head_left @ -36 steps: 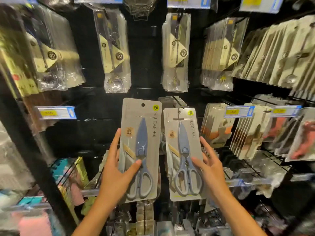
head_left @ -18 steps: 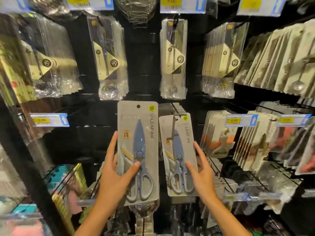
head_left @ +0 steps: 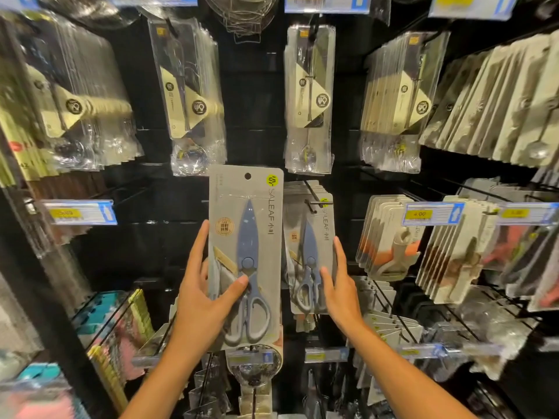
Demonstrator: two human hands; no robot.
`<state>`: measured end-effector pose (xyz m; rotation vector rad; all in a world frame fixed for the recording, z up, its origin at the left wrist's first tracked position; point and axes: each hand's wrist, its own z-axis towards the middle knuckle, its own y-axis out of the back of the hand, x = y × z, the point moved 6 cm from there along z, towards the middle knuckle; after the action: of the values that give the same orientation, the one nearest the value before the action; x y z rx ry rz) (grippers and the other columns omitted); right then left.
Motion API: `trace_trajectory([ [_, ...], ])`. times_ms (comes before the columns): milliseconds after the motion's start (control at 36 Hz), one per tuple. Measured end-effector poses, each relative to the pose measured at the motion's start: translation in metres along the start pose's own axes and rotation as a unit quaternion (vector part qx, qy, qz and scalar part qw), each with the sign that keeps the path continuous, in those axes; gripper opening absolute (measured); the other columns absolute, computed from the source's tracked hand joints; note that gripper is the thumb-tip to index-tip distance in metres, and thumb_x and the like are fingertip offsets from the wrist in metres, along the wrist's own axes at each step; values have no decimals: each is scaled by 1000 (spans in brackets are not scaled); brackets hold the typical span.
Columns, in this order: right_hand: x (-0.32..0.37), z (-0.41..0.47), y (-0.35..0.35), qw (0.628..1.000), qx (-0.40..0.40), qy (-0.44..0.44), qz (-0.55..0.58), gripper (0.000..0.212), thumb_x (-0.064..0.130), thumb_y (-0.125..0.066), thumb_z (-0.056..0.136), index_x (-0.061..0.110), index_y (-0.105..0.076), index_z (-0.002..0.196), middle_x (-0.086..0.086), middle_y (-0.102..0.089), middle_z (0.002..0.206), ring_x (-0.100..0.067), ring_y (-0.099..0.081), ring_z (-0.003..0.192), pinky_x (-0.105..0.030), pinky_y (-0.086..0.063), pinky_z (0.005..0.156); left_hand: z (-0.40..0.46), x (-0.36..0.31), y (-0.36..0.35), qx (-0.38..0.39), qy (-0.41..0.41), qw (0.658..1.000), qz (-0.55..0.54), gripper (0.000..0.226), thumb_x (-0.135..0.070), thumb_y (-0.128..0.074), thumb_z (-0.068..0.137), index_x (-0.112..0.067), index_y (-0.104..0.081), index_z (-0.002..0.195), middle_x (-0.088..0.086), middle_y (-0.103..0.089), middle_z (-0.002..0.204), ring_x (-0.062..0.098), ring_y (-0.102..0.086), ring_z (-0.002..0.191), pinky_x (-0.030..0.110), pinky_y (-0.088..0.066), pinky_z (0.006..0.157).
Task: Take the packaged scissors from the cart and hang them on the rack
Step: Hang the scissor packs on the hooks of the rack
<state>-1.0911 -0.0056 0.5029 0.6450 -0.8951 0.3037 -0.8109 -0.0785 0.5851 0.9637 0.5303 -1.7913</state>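
My left hand [head_left: 199, 300] grips a grey card pack of blue-grey scissors [head_left: 246, 258] in front of the rack, thumb across the front and fingers behind its left edge. The pack is upright and its hang hole is free. A second, identical scissors pack [head_left: 311, 252] hangs on a black hook [head_left: 316, 203] at the front of a row of the same packs. My right hand [head_left: 340, 287] holds this pack at its lower right edge, with the thumb on the front and the fingers along the side.
The black rack [head_left: 254, 122] carries hooks of bagged cutlery above, carded peelers [head_left: 390, 237] at right and coloured items at lower left. Blue price tags [head_left: 432, 213] stick out on hook ends. A price-tag bar [head_left: 251, 356] sits just under the pack in my left hand.
My right hand has slid its scissors pack onto the hook and back toward the rack. My left hand has kept its pack in about the same place.
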Motion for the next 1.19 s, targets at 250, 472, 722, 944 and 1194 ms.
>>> trace_trajectory([
  [250,8,-2,0,999,33,10,-26,75,28,-45,108,64,5,151,2,-44,158,-27,-67,117,-53,-60,87,1,5,2,6,-1,1000,-7,99,-17,-80,87,-57,-23,157,-22,-43,159,9,-53,140,32,-55,103],
  [472,11,-32,10,999,9,50,7,80,36,-57,102,56,-2,156,18,-32,153,-9,-41,140,-43,-42,113,-4,8,3,3,9,1000,-12,97,-18,-81,86,-54,-25,157,-14,-44,160,13,-53,141,44,-55,106],
  [722,73,-61,-3,972,144,90,160,76,43,-55,102,55,-4,157,26,-54,137,-6,-61,125,-21,-54,97,-15,10,-17,26,10,999,-30,99,-15,-82,87,-52,-24,158,-10,-43,162,16,-54,140,37,-57,102],
  [944,83,-68,2,969,162,69,171,75,11,-53,106,54,-18,156,29,-59,138,-6,-60,129,-29,-54,102,-28,18,-34,59,36,997,-38,103,-39,-85,80,-52,-21,159,-8,-43,162,20,-54,141,50,-55,105],
  [1194,51,-82,15,981,146,36,124,72,17,-53,107,55,-16,156,20,-66,131,-27,-67,116,-58,-53,96,-45,49,-53,132,106,985,-38,106,-31,-86,83,-58,-16,158,-8,-60,146,14,-61,132,34,-58,101],
])
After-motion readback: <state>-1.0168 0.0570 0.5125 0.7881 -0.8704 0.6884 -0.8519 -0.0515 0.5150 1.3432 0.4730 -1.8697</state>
